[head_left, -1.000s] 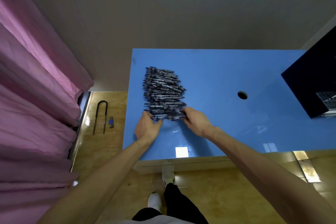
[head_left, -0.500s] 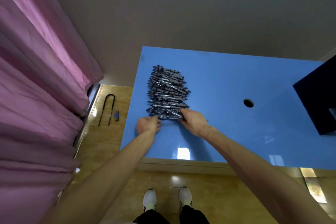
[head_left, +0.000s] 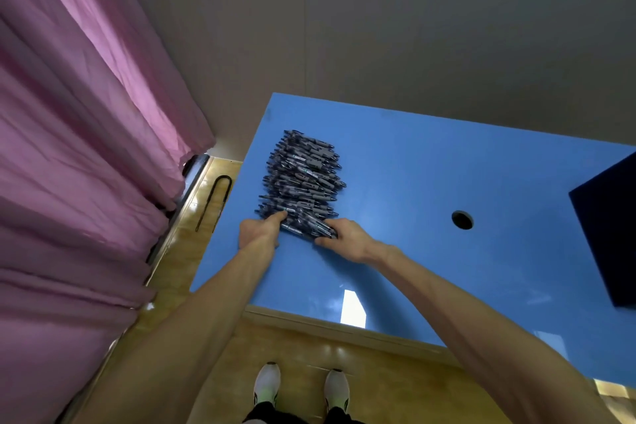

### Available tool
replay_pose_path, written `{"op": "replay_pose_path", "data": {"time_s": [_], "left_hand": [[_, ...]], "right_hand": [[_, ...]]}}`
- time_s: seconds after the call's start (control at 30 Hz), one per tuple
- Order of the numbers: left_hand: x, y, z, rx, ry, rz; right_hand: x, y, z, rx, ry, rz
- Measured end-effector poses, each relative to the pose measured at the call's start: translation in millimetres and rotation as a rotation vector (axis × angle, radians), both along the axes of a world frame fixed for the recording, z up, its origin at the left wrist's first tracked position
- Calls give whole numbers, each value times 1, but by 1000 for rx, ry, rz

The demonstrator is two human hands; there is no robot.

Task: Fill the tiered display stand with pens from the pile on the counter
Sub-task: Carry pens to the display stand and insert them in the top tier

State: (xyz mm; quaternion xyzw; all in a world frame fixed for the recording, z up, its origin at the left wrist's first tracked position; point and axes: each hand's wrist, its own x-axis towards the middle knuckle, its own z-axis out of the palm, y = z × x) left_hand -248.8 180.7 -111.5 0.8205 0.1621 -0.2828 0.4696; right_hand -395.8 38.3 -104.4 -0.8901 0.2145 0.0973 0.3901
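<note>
Our left hand (head_left: pixel 260 232) and right hand (head_left: pixel 347 240) clamp a bundle (head_left: pixel 306 225) at the pile's (head_left: pixel 303 172) near end. We should squeeze evenly and lift level so no pens slip.

There is one view only, from a wide-angle camera worn on the person's head, looking forward and steeply down over both bare forearms. It faces the glossy blue rectangular table (head_left: pixel 430 182) and the plain grey wall (head_left: pixel 378 27) behind it, with the folded pink curtain (head_left: pixel 75 148) along the left edge. The tilt is steep enough to take in the white shoes (head_left: pixel 266 385) on the polished wooden floor (head_left: pixel 378 385) at the bottom, and the wide lens bends straight edges towards the borders.
</note>
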Motion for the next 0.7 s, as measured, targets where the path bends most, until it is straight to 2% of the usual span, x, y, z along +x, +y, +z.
{"op": "replay_pose_path", "data": {"time_s": [0.1, 0.27, 0.53, 0.7], "left_hand": [[-3, 0, 4, 46, -29, -7], [-18, -8, 10, 148, -127, -166], [-37, -40, 17, 188, -87, 11], [-42, -48, 20, 67, -38, 105]], "right_hand": [[-16, -8, -3, 14, -26, -20], [-46, -25, -7, 74, -32, -174], [-62, -37, 4, 235, -46, -267], [-67, -40, 2, 372, -109, -347]]}}
